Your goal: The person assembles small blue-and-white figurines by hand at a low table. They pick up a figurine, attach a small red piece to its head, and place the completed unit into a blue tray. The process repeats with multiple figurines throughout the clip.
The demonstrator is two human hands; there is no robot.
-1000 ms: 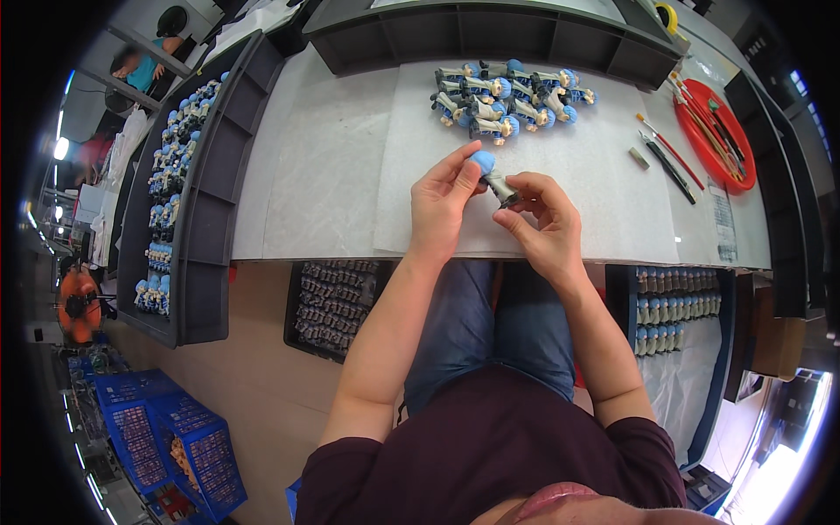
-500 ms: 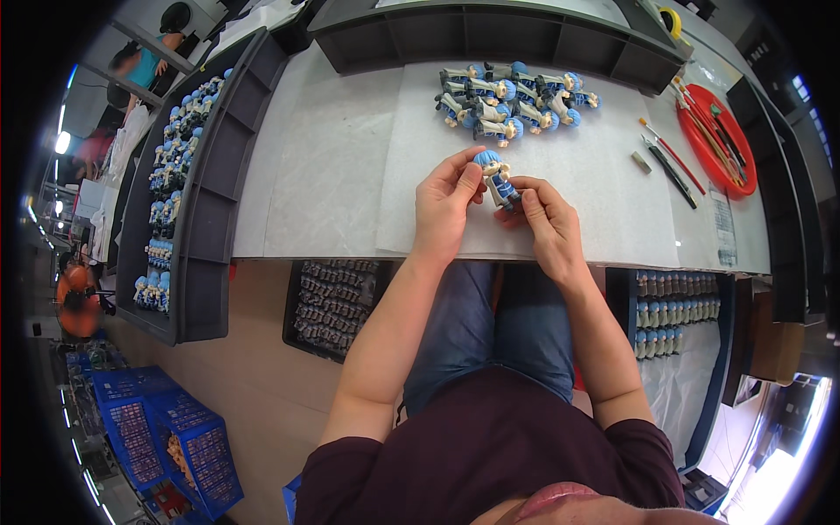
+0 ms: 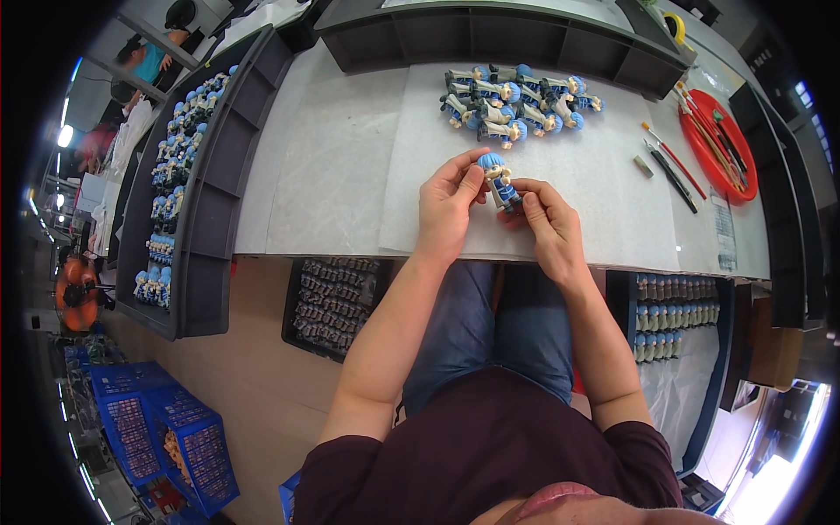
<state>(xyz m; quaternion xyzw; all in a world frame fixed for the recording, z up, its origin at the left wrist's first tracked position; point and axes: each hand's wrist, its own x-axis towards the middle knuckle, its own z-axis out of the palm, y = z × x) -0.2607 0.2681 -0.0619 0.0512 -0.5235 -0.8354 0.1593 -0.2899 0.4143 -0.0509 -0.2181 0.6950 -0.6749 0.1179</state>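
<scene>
A small figurine (image 3: pixel 500 180) with light-blue hair and blue-and-white clothes is held between my two hands above the near part of the table. My left hand (image 3: pixel 451 197) pinches it by the head, thumb on the near side. At its lower end, my right hand (image 3: pixel 547 223) grips the legs with thumb and fingers. Just beyond lies a pile of similar figurines (image 3: pixel 521 103), on their sides on the white sheet (image 3: pixel 411 166) that covers the tabletop.
A grey crate (image 3: pixel 223 201) of upright figurines stands at left, another grey crate (image 3: pixel 499 39) at the back. On the right are a red tray (image 3: pixel 744 175) with brushes, a black pen-like tool (image 3: pixel 678 188) and a red brush (image 3: pixel 682 166). Trays of figurines (image 3: pixel 337 302) sit below the table edge.
The figurine has turned slightly in my fingers, so its front faces up more. Both hands keep their hold in nearly the same place; the whole view has shifted a little.
</scene>
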